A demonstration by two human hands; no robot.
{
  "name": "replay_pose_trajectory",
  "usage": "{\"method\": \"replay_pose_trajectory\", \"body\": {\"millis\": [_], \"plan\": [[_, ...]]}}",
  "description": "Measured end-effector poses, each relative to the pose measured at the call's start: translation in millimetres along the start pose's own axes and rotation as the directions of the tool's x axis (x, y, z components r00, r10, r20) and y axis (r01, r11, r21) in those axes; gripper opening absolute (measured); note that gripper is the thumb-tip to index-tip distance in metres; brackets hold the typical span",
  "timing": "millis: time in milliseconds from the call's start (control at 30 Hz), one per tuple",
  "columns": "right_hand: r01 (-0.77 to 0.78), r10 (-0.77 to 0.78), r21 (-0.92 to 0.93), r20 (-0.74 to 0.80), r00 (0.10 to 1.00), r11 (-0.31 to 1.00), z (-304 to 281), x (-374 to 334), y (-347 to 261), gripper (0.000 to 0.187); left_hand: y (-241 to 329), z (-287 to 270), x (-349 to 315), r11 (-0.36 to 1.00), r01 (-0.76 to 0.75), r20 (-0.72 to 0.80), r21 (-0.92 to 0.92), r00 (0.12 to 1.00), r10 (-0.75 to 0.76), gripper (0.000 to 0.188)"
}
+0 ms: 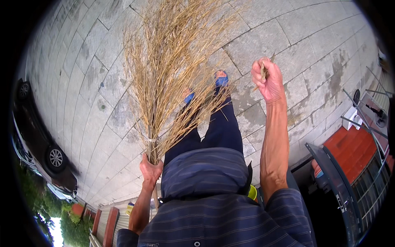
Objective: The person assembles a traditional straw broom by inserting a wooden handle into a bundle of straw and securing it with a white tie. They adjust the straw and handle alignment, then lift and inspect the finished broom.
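Note:
A large besom broom (158,82) of dry straw-coloured twigs fans out away from me over the paving. My left hand (151,169) is wrapped round its base, just below a pale tie (150,140) that binds the stems. Part of a thin stick handle shows below that hand, beside my forearm. Off to the right, my right hand (269,84) is raised in a closed grip, apart from the broom. Some dry greenish-brown leaves (263,71) stick out between its fingers, and a thin brown tip pokes out at its left side.
Grey stone paving (263,41) spreads around my feet in blue sandals (221,79). Dark parked cars (41,131) stand at the left. To the right are an open dark metal door (335,185), a red-brown surface (352,150) and a metal frame (366,125). A yellow-green container (252,192) shows beside my waist.

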State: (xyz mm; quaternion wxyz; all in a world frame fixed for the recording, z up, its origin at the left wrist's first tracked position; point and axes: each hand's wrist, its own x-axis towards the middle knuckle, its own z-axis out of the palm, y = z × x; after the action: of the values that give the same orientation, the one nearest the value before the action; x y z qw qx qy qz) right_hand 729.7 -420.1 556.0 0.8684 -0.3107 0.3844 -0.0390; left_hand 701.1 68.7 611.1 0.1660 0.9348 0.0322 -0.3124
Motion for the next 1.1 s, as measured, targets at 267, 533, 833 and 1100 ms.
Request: {"method": "replay_pose_trajectory", "body": {"millis": [267,533,833,1100], "plan": [[0.079,-0.084,0.071,0.073,0.994,0.994,-14,30,-22,0.006,-5,-4,-9,0.994,0.018,0.063,-0.104,0.998,-0.011,0.029],[0.138,-0.139,-0.081,-0.003,0.990,0.987,5,64,-23,0.017,-3,-10,-21,0.990,0.030,0.155,-0.140,0.988,-0.008,0.032],[0.062,-0.042,-0.138,0.145,0.988,0.988,3,63,-26,0.015,-7,-6,-29,0.987,0.053,0.192,-0.149,0.981,-0.024,0.033],[0.093,-0.082,-0.139,0.088,0.993,0.986,3,62,-20,0.019,-7,-4,-34,0.994,0.018,0.156,-0.111,0.988,0.000,0.031]]}}
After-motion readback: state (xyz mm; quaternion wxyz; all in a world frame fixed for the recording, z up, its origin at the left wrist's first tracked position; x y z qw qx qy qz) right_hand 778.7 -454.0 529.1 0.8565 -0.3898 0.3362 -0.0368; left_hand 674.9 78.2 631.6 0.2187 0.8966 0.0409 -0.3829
